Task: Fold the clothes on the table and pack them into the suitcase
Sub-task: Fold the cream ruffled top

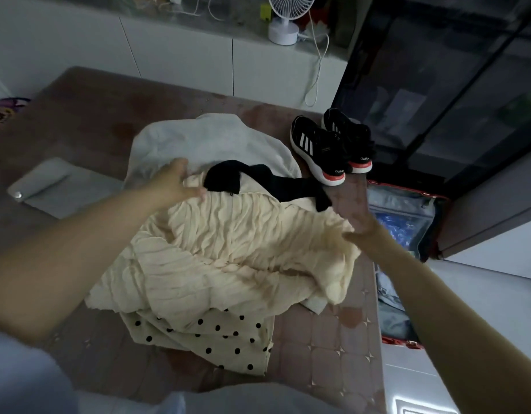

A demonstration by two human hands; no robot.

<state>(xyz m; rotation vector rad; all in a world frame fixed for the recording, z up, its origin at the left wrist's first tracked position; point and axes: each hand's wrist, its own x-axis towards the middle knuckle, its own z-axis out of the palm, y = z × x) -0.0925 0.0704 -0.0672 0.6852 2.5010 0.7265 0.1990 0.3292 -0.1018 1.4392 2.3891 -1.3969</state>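
Cream pleated garment point(228, 243): crumpled in the middle of the table point(333, 339), lying on top of the other clothes; its shape is lost in the folds.
Spotted garment point(204, 336): cream with black dots, mostly buried under the pleated one, only the near part showing.
White garment point(204, 138): on the far side, its near half covered.
Black stocking point(258, 177): draped across the cream and white cloth; one piece or two, I cannot tell.
Left hand point(176, 182): fingers curled down on the far left edge of the pleated garment, pinching it against the thumb.
Right hand point(355, 218): blurred, fingers straight and spread, touching the garment's right edge, gripping nothing.
Suitcase point(407, 222): open on the floor just right of the table, red-edged; the table edge and right arm hide much of it, and the contents are dim.
Shoes point(333, 147): black pair with white stripes at the table's far right, apart from the clothes.
Grey flat thing point(40, 180): on the table's left, too blurred to identify.
Fan point(288, 16): white, on the counter behind, its top cut off.
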